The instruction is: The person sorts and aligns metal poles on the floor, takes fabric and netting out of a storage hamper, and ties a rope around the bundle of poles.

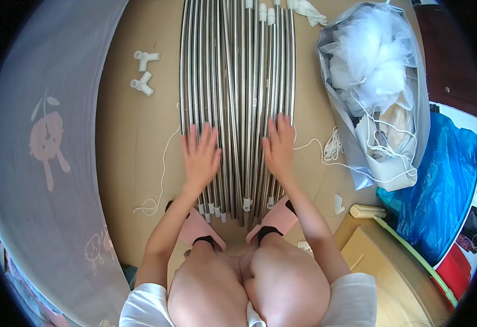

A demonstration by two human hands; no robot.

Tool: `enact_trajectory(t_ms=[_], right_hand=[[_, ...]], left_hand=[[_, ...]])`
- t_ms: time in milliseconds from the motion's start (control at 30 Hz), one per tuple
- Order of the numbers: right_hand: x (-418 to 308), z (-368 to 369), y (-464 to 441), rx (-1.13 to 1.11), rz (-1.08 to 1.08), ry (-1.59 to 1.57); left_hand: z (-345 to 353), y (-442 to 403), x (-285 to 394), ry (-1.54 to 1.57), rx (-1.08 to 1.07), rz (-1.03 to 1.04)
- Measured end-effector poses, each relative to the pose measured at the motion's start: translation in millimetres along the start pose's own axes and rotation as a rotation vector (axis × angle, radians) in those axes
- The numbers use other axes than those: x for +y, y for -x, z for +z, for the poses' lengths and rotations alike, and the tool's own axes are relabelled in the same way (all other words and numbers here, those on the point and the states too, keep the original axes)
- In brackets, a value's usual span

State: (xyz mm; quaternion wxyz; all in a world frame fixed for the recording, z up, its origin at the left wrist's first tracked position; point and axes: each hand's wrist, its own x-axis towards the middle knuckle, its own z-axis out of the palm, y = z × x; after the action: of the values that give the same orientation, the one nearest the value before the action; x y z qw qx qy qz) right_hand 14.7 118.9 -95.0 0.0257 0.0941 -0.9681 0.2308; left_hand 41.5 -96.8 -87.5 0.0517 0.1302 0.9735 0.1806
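Many long metal tubes (241,109) lie side by side on the tan floor, some with white plastic fittings on their ends. My left hand (200,158) rests over the left edge of the row, fingers apart, nothing held. Over the right edge lies my right hand (278,150), its fingers also spread and holding nothing. Two white branched connectors, an upper one (146,60) and a lower one (142,84), sit on the floor left of the tubes. A white cord (165,163) runs loosely beside my left hand, and a coiled white cord (333,146) lies to the right.
An open grey bag (343,117) holding white netting (372,60) stands at the right, next to a blue plastic bag (445,180). Grey fabric with rabbit prints (58,109) covers the left side. A wooden piece of furniture (385,267) is at the lower right.
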Motion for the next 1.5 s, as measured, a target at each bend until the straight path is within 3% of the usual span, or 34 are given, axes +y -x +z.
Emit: enact_trajectory(t_ms=[67,200,433,533,567,600,633,700,733,800,900,1000,1067,1133,1200,1367,1433,1467,1500], right_hand=[[10.1,-5.4,4.2,0.019,0.049,-0.005],[19.8,-0.4,30.4,-0.084,0.105,-0.086],[17.0,-0.2,40.8,-0.083,0.098,-0.07],[20.9,5.0,48.4,-0.01,0.11,-0.052],[17.5,-2.4,53.6,-0.011,0.109,-0.051],[11.8,-14.7,66.6,-0.224,-0.059,-0.062],[5.3,-24.4,81.5,-0.438,-0.229,-0.075],[-4.9,-33.3,110.8,-0.664,-0.636,-0.207],[-9.6,-34.7,119.1,-0.669,-0.649,-0.214],[-16.5,-33.0,129.4,-0.768,-0.817,-0.242],[-22.4,-24.2,118.6,-0.824,-0.924,-0.14],[-21.5,-23.0,119.7,-0.882,-0.937,-0.085],[-22.4,-24.8,119.7,-0.87,-0.927,-0.068],[-23.3,-23.1,122.6,-0.877,-0.893,-0.107],[-24.4,-21.9,121.8,-0.883,-0.905,-0.11],[-19.8,-13.0,126.5,-0.784,-1.036,0.052],[-17.3,-16.1,117.7,-0.742,-1.052,0.081],[-18.7,-24.9,106.1,-0.685,-0.949,-0.08],[-17.8,-30.2,98.2,-0.63,-0.839,-0.242]], left_hand=[[-3.1,3.0,-14.7,0.029,0.14,-0.158],[2.7,28.2,-19.8,0.158,-0.029,-0.131],[15.8,49.0,-13.7,0.168,0.025,-0.162],[14.7,58.5,-20.4,0.039,0.007,-0.145],[8.0,68.9,-18.6,0.074,-0.089,-0.003],[2.9,78.8,-15.8,0.108,-0.181,0.133],[-1.4,87.9,-13.4,0.108,-0.179,0.123],[-10.3,103.8,-9.1,0.101,-0.475,0.665],[-14.3,107.0,-7.0,0.098,-0.475,0.649],[-20.2,108.9,-1.9,-0.033,-0.697,0.642],[-17.4,105.2,-1.7,-0.083,-0.654,0.596],[-9.8,105.2,-6.7,-0.084,-0.62,0.647],[-2.1,108.8,-8.6,-0.104,-0.485,0.666],[-5.1,108.7,-5.0,-0.094,-0.527,0.673],[-16.2,105.5,6.0,0.015,-0.707,0.517],[-17.0,110.9,9.0,0.009,-0.676,0.509],[-23.0,109.7,11.4,0.207,-0.59,0.41],[-19.6,104.8,6.3,0.205,-0.584,0.412],[-15.2,99.8,-3.6,0.118,-0.449,0.281]])
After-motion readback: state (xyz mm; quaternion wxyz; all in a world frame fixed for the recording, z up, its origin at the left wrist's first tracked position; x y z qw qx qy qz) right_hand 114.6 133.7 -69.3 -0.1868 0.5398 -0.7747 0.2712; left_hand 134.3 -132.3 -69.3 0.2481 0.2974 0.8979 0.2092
